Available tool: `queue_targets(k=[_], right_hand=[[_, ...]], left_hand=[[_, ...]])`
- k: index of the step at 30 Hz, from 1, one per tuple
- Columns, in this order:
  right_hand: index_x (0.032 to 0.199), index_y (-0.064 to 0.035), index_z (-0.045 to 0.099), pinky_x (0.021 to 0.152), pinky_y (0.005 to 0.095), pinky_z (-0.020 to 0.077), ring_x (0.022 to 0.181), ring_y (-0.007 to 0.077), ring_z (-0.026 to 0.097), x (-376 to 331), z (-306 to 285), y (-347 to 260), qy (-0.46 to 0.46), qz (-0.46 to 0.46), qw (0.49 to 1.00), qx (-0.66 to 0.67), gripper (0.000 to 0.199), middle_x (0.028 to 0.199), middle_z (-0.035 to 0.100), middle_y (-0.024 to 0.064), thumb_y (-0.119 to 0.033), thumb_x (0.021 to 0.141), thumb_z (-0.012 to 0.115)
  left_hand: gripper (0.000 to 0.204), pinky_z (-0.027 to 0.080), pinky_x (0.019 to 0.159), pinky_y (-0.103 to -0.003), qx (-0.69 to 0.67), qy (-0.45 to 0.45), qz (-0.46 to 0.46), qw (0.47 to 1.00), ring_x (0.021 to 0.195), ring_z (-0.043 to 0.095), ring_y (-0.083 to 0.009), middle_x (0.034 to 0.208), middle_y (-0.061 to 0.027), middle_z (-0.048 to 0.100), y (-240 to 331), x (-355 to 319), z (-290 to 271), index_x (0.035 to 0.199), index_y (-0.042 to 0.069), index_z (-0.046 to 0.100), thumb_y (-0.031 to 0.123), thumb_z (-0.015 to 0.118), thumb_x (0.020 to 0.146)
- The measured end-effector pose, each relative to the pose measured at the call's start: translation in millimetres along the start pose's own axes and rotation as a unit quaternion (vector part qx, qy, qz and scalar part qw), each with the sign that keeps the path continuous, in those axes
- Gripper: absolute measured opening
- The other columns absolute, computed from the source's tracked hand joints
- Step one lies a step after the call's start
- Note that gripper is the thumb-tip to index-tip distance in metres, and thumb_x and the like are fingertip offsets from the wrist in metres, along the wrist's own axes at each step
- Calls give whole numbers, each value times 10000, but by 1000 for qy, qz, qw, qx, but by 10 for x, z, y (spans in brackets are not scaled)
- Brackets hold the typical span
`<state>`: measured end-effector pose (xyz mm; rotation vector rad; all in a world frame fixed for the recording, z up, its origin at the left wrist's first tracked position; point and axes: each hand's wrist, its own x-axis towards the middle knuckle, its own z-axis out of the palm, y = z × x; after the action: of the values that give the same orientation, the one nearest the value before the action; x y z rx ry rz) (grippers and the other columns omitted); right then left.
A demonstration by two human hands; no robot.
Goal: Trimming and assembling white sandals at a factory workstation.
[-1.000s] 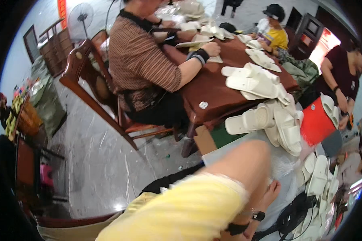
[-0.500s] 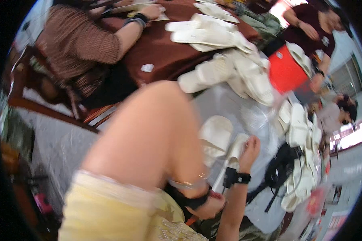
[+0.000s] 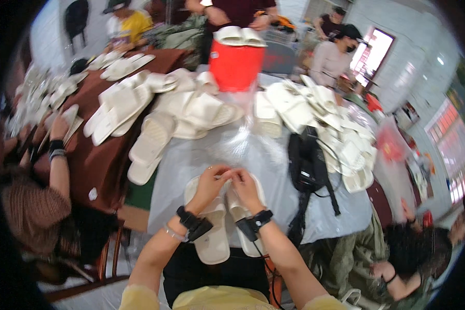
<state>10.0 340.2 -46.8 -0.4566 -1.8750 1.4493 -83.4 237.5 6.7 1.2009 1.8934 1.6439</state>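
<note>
A pair of cream slide slippers lies side by side right before me on a grey plastic-covered table: the left slipper and the right slipper. Over their far ends, my left hand and my right hand meet with fingertips bent together in a pinch. Whatever is between the fingertips is too small or blurred to make out. Each wrist wears a black strapped device, and a cable runs from the right one.
Heaps of slippers lie beyond my hands, with more slippers at right. A red bin stands at the far side. A black bag with straps lies to my right. Co-workers sit at left and lower right; others are farther back.
My view has swung round to face the table squarely. My left arm, raised across the view before, has come down, and both hands now meet over the slippers.
</note>
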Motion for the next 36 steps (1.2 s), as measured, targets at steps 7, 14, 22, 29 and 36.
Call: queue_targets(k=[7, 14, 22, 29, 36], right_hand=[[930, 0, 511, 674, 293, 435, 750, 196, 547, -49, 160, -250, 0, 34, 999, -4, 194, 810, 566, 112, -173, 842, 520], [896, 0, 512, 666, 310, 441, 730, 238, 548, -45, 46, -255, 19, 15, 999, -32, 161, 804, 565, 134, -147, 831, 510], [889, -12, 475, 635, 290, 414, 692, 149, 489, -20, 160, -249, 14, -25, 999, 35, 125, 756, 516, 63, -122, 845, 516], [865, -18, 463, 625, 285, 400, 685, 155, 476, -58, 146, -208, 28, -46, 999, -5, 107, 757, 499, 67, -105, 839, 521], [882, -13, 466, 629, 286, 404, 694, 160, 482, -60, 97, -243, 22, -51, 998, 11, 107, 771, 502, 77, -98, 839, 515]], left_hand=[[208, 425, 615, -225, -133, 26, -115, 984, 701, 574, -129, 797, -52, 599, -98, -116, -129, 917, -12, 558, 176, 581, 830], [224, 382, 619, -200, -147, -35, -175, 973, 710, 511, -81, 797, -11, 577, 39, -70, -59, 929, 30, 580, 230, 588, 828], [169, 346, 566, -189, -161, 28, -188, 968, 667, 466, -51, 779, 24, 526, -80, -65, -138, 891, 64, 553, 224, 571, 842], [189, 319, 574, -187, -161, 8, -167, 973, 686, 433, -48, 777, 31, 483, -89, -94, -78, 876, 98, 518, 286, 537, 866], [161, 318, 582, -194, -154, -13, -177, 972, 685, 428, -51, 767, 28, 480, -173, -60, -106, 859, 96, 519, 255, 544, 861]])
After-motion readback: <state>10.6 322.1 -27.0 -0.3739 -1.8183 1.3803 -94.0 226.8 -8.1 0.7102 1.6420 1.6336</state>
